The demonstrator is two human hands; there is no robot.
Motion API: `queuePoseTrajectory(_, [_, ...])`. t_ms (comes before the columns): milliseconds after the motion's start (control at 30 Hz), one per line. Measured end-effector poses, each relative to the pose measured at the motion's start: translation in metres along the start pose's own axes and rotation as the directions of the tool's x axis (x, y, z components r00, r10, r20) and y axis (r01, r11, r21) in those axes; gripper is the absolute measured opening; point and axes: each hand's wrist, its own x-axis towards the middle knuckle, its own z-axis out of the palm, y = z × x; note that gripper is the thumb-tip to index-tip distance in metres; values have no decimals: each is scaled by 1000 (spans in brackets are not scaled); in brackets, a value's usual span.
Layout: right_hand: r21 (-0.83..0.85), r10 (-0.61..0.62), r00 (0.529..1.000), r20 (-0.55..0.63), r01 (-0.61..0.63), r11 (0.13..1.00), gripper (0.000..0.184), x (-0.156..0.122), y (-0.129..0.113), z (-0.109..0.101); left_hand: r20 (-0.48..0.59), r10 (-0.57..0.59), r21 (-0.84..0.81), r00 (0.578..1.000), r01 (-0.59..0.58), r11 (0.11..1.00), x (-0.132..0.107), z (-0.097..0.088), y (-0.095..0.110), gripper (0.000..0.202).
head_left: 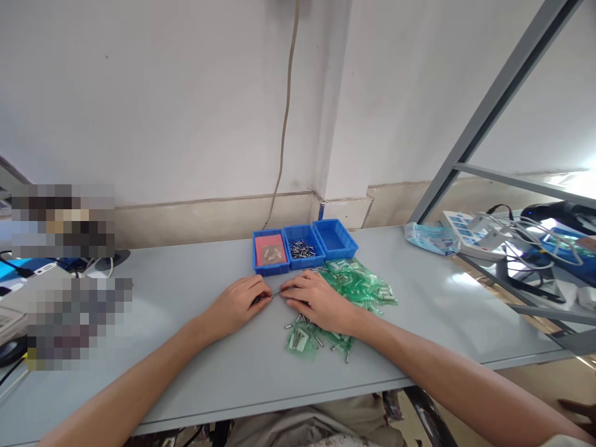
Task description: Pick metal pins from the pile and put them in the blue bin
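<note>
My left hand (241,302) is closed in a pinch over the table. My right hand (319,299) faces it, fingers curled and thumb tucked under. A thin metal piece (276,293) spans the small gap between the fingertips; both hands appear to grip it, though most of it is hidden. Under and beside my right hand lie green plastic bags (356,282). Closer to me are a small opened green bag (302,340) and several loose metal pins (347,357). Beyond the hands, a blue bin (318,261) holds many short metal pins.
Left of the pin bin, another blue bin (270,269) holds a pink sheet and a small bag of parts. A third blue bin (336,238) stands right. A metal rack (447,167), cables and a blue plastic packet (431,238) are at the right; electronics clutter the left.
</note>
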Motion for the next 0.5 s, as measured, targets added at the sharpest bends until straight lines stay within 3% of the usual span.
queuePoseTrajectory(500, [-7, -36, 999, -17, 36, 999, 25, 0, -1, -3, 12, 22, 14, 1000, -23, 1000, 0, 0, -2, 19])
